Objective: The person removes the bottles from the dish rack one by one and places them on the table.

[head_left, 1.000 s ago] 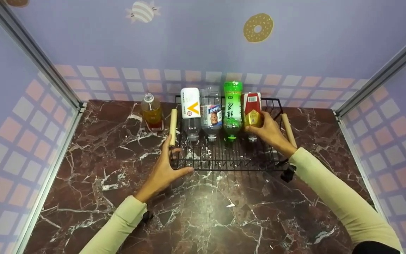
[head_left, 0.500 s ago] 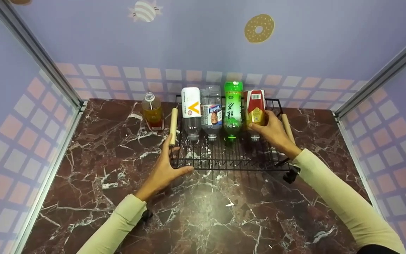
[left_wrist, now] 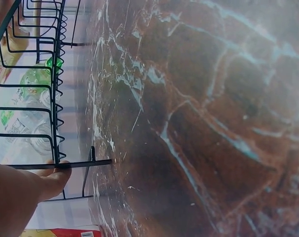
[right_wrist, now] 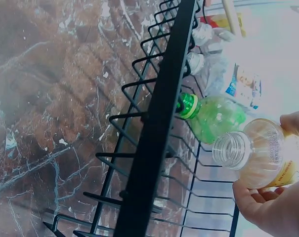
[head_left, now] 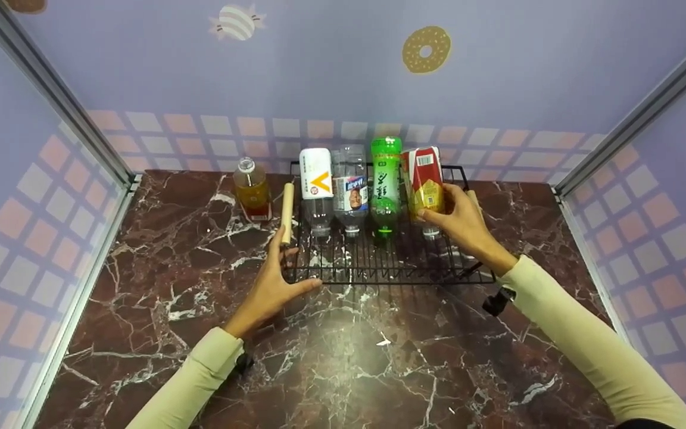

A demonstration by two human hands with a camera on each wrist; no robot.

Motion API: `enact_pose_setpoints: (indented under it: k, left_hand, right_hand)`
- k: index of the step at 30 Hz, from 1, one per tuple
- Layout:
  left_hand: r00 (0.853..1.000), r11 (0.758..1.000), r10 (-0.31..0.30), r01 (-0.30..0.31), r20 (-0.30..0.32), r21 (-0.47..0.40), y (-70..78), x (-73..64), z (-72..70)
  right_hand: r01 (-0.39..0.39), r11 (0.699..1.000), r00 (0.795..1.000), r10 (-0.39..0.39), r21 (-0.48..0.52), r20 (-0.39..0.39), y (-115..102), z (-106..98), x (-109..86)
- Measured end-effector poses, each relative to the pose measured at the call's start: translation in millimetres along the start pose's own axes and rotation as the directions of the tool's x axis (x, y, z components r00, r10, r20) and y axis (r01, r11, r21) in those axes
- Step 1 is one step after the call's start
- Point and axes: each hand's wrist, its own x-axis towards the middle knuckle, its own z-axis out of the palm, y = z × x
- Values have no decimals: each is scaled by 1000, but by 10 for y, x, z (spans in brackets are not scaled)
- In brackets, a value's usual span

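Note:
In the head view, my right hand (head_left: 459, 223) pinches a clear bottle with a red and yellow label (head_left: 427, 176) at the right end of a black wire basket (head_left: 379, 275). Its uncapped neck (right_wrist: 232, 150) points down toward the basket's front in the right wrist view. My left hand (head_left: 271, 286) holds the basket's front left corner, below the wooden handle (head_left: 287, 213), with the thumb along the front wire. Left of the held bottle, neck-down in the basket, are a green bottle (head_left: 386, 185), a clear bottle with a blue label (head_left: 351, 193) and a white-labelled bottle (head_left: 315, 173).
An upright bottle with a red and yellow label (head_left: 253, 190) stands on the marbled tabletop (head_left: 343, 357), left of the basket. A tiled-pattern wall (head_left: 343, 128) rises behind, with side panels left and right. A wooden handle (head_left: 474, 204) is partly hidden behind my right hand.
The bottle in my right hand has risen slightly and tilted, its base leaning left toward the green bottle. My left hand stays at the basket's corner. The head view has shifted slightly.

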Motion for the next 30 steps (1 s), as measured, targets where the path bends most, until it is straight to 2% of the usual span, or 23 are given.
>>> enact_pose_setpoints:
  k: [10, 20, 27, 30]
  left_hand:
    - [1000, 998, 3, -3, 8, -57, -32, 15, 1]
    - [1000, 998, 4, -4, 5, -63, -38, 7, 17]
    - [1000, 997, 1, -1, 1, -73, -18, 3, 16]
    - [1000, 998, 12, -12, -1, -62, -13, 14, 15]
  right_hand:
    - [36, 999, 999, -36, 16, 19, -108, -51, -165]
    - [110, 994, 993, -111, 22, 32, -171, -37, -346]
    - [152, 987, 988, -151, -45, 24, -223, -8, -466]
    - [162, 986, 986, -160, -36, 46, -232, 7, -518]
